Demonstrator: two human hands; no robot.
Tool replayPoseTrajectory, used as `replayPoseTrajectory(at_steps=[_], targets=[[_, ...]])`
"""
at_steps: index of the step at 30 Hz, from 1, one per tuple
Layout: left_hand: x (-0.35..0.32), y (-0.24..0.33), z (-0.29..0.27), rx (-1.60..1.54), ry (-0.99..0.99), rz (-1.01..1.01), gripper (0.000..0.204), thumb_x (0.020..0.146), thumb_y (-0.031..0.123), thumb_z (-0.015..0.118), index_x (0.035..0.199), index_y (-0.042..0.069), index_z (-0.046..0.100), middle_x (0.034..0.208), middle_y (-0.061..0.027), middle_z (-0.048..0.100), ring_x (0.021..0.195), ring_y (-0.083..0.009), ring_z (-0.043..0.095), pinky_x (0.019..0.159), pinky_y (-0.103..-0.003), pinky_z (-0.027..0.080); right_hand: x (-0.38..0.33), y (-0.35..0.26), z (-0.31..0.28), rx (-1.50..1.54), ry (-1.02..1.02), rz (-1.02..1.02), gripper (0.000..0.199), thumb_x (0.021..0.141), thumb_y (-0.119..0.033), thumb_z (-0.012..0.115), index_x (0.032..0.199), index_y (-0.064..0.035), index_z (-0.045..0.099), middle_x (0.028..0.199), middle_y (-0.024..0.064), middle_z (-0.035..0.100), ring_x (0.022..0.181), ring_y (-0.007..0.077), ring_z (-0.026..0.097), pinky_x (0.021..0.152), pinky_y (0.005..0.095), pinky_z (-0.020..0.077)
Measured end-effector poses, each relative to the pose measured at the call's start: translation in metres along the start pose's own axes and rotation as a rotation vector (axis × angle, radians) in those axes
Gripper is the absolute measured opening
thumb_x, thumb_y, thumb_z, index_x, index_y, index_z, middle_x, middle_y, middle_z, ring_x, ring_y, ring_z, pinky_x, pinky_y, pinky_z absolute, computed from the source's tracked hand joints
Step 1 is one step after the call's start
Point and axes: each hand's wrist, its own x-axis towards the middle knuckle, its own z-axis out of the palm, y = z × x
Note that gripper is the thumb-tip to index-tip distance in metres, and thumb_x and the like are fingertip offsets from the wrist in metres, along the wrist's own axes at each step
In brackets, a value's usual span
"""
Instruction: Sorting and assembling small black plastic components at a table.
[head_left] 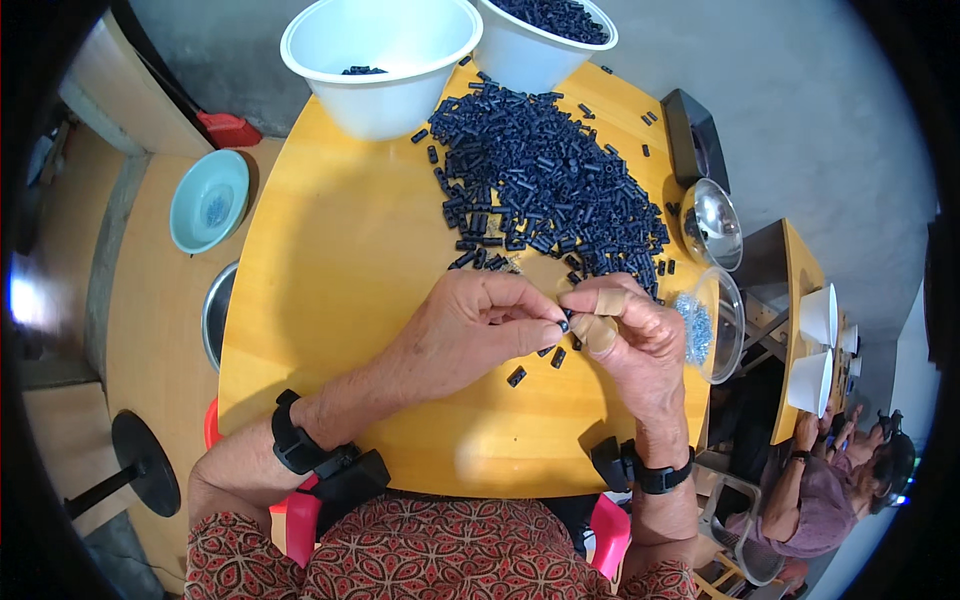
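Note:
My left hand [470,330] and my right hand [625,335] meet fingertip to fingertip over the yellow table [340,260]. Together they pinch one small black cylindrical piece [563,325] between them. The fingers of my right hand are wrapped in tan tape. A big heap of the same black pieces [545,180] lies just beyond my hands. A few loose pieces [517,376] lie on the table under them.
Two white bowls stand at the far edge: the left bowl [385,60] holds a few black pieces, the right bowl [545,30] is full. A clear dish of small metal parts [705,325] sits at the right edge. Another person [830,490] works at a neighbouring table.

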Motion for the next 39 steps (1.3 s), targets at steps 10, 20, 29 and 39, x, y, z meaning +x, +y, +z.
replayPoseTrajectory(at_steps=[10, 20, 29, 39], targets=[[0.004, -0.001, 0.002, -0.013, 0.009, 0.046, 0.013, 0.091, 0.004, 0.068, 0.102, -0.002, 0.069, 0.097, -0.0089, 0.072, 0.095, -0.0140, 0.069, 0.083, -0.026, 0.055, -0.006, 0.002, 0.005, 0.227, 0.204, 0.042, 0.015, 0.083, 0.008, 0.069, 0.097, 0.0008, 0.070, 0.096, 0.0047, 0.067, 0.088, 0.0103, 0.061, 0.081, 0.0250, 0.0495], [0.002, -0.004, 0.004, -0.051, 0.023, 0.074, 0.014, 0.091, 0.004, 0.068, 0.103, -0.002, 0.069, 0.097, -0.0084, 0.072, 0.093, -0.0131, 0.068, 0.082, -0.024, 0.055, -0.006, 0.006, 0.015, 0.239, 0.196, -0.052, 0.016, 0.083, 0.006, 0.071, 0.098, 0.0007, 0.069, 0.098, 0.0058, 0.066, 0.088, 0.0112, 0.061, 0.081, 0.0253, 0.0498], [0.002, -0.001, 0.004, -0.050, 0.025, 0.074, 0.013, 0.091, 0.005, 0.068, 0.103, -0.002, 0.069, 0.096, -0.0077, 0.072, 0.092, -0.0125, 0.068, 0.082, -0.025, 0.054, -0.007, 0.005, 0.013, 0.176, 0.174, -0.084, 0.016, 0.083, 0.006, 0.071, 0.099, 0.0012, 0.069, 0.099, 0.0069, 0.066, 0.091, 0.0125, 0.060, 0.082, 0.0262, 0.0495], [0.002, -0.004, 0.003, -0.020, 0.007, 0.066, 0.014, 0.091, 0.005, 0.068, 0.103, -0.002, 0.069, 0.096, -0.0081, 0.071, 0.092, -0.0127, 0.068, 0.083, -0.025, 0.055, -0.007, -0.003, 0.012, -0.229, 0.182, -0.191, 0.016, 0.074, 0.002, 0.077, 0.089, 0.0012, 0.070, 0.089, 0.0094, 0.068, 0.086, 0.0210, 0.061, 0.077, 0.0312, 0.0475]])
